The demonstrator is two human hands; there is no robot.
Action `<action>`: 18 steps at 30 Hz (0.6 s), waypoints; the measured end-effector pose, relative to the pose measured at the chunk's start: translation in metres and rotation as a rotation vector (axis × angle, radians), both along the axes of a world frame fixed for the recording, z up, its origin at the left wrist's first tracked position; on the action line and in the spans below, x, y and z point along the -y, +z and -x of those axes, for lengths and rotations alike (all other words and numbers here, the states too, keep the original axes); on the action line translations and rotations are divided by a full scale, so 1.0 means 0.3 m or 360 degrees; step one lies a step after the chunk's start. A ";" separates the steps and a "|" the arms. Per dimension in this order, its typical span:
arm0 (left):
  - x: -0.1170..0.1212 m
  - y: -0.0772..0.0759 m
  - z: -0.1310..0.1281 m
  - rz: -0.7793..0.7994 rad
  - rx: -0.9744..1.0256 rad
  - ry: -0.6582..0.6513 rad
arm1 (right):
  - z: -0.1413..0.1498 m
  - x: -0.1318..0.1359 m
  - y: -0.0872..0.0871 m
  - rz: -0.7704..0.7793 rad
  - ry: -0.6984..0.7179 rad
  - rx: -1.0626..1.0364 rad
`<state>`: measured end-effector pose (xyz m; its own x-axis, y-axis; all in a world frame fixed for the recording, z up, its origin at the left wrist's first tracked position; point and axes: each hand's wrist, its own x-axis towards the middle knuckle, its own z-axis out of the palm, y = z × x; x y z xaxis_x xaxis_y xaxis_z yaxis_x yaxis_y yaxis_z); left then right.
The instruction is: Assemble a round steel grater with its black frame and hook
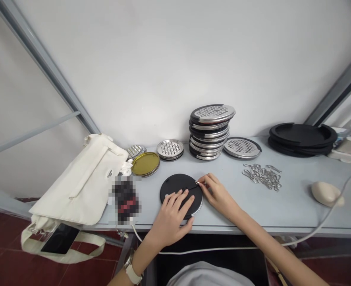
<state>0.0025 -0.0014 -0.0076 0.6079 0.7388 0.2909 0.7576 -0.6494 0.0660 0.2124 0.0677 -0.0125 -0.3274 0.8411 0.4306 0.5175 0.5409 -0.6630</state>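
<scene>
A round black disc (175,180) with a silvery rim lies on the table near its front edge. My left hand (171,220) rests on the disc, fingers spread flat across its lower part. At the disc's right edge my right hand (215,192) pinches a small metal wire clip (197,183), which touches or nearly touches the disc; the fingers partly hide it. To the right lies a loose pile of similar metal wire clips (263,176).
Behind stand a stack of grater discs (211,137), a single grater disc (242,147), small graters (170,149) and gold lids (145,163). Black rings (302,139) and a computer mouse (326,193) sit right; a white bag (80,182) leans left. A white cable (211,249) hangs along the front.
</scene>
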 end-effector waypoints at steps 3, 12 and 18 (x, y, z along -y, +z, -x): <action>0.001 0.000 0.000 -0.0003 0.0003 0.0000 | 0.000 -0.001 -0.007 0.0021 0.0021 -0.0021; 0.001 -0.002 -0.001 -0.0003 -0.0004 0.0009 | -0.001 -0.002 -0.010 0.0064 0.0050 -0.0003; 0.000 -0.001 -0.001 -0.0013 0.0010 0.0004 | -0.002 -0.002 -0.011 0.0090 0.0073 -0.0005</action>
<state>0.0027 -0.0013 -0.0079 0.6045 0.7377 0.3007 0.7587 -0.6482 0.0652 0.2129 0.0683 -0.0157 -0.3649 0.8481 0.3841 0.4908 0.5258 -0.6948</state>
